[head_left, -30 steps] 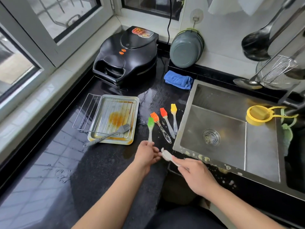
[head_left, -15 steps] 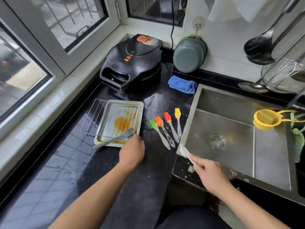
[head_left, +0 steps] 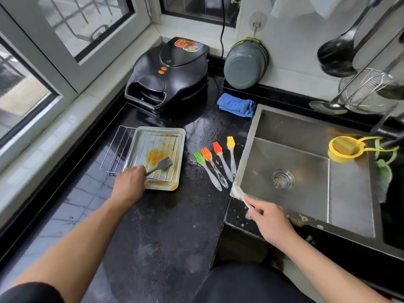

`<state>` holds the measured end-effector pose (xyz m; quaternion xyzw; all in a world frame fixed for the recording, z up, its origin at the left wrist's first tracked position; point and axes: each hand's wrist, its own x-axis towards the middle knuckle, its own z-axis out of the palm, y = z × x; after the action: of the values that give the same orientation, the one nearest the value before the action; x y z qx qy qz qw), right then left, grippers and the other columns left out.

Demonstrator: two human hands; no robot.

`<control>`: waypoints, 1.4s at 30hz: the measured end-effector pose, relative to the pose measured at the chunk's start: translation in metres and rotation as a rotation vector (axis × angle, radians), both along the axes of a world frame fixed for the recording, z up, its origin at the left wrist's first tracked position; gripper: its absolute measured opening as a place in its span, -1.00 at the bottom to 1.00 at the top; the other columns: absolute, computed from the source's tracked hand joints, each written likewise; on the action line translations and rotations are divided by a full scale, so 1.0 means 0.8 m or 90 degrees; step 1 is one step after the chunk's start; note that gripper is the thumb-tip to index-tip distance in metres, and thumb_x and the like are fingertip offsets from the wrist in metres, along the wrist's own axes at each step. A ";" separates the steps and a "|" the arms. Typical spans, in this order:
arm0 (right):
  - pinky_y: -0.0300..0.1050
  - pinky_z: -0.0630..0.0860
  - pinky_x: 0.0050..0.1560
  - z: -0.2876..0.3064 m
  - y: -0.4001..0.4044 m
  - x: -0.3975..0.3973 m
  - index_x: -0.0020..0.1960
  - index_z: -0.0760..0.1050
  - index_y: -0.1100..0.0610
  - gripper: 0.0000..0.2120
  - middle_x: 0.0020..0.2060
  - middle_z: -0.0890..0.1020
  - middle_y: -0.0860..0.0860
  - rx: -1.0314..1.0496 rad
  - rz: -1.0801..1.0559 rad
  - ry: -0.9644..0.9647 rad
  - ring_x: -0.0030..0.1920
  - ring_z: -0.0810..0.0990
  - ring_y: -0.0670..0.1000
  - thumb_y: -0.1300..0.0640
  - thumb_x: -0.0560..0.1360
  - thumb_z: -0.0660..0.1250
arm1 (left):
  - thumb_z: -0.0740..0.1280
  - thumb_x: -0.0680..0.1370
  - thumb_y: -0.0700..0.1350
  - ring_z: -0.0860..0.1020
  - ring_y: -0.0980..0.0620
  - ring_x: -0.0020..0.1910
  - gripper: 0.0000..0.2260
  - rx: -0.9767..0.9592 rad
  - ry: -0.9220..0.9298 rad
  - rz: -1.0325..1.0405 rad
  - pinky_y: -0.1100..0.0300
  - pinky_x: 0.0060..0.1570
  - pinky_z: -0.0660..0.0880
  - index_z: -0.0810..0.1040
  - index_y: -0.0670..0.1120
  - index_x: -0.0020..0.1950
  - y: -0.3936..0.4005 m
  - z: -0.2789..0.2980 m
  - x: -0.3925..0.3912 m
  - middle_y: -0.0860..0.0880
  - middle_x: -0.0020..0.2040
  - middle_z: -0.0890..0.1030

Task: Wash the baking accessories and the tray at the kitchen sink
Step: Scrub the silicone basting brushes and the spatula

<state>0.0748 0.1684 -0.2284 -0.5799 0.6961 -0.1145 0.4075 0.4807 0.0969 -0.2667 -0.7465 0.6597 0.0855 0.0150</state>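
Our left hand (head_left: pixel 129 184) reaches forward, fingers curled (arm nearly straight); our right hand (head_left: pixel 270 219) pinches, wrist bent inward.

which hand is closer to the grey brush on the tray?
Left. The left hand grips the grey brush by its handle over the tray. The right hand is far off at the sink corner, holding a white brush.

The wet black stone surface (head_left: pixel 170 226) is carrying a stained rectangular metal tray (head_left: pixel 181 149), four silicone brushes lying side by side with clear handles, green (head_left: pixel 199 158), orange (head_left: pixel 206 153), red (head_left: pixel 217 148) and yellow (head_left: pixel 230 141), a folded blue cloth (head_left: pixel 236 104) and a black electric griddle (head_left: pixel 169 75).
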 end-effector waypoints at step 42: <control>0.11 0.51 -0.09 -0.029 0.054 0.001 0.58 0.19 -0.20 -0.38 0.03 0.49 -0.01 -0.028 0.202 0.301 -0.07 0.61 0.22 0.21 0.59 0.10 | 0.38 0.60 0.02 0.63 -0.03 -0.16 -0.82 0.282 0.454 0.149 -0.03 -0.06 0.62 0.56 -0.01 -0.16 0.091 -0.021 -0.284 -0.01 -0.21 0.67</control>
<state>0.0759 0.2116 -0.2519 -0.7011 0.6695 0.0742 0.2340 0.2534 0.1694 -0.2833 -0.7187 0.5004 0.4785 -0.0637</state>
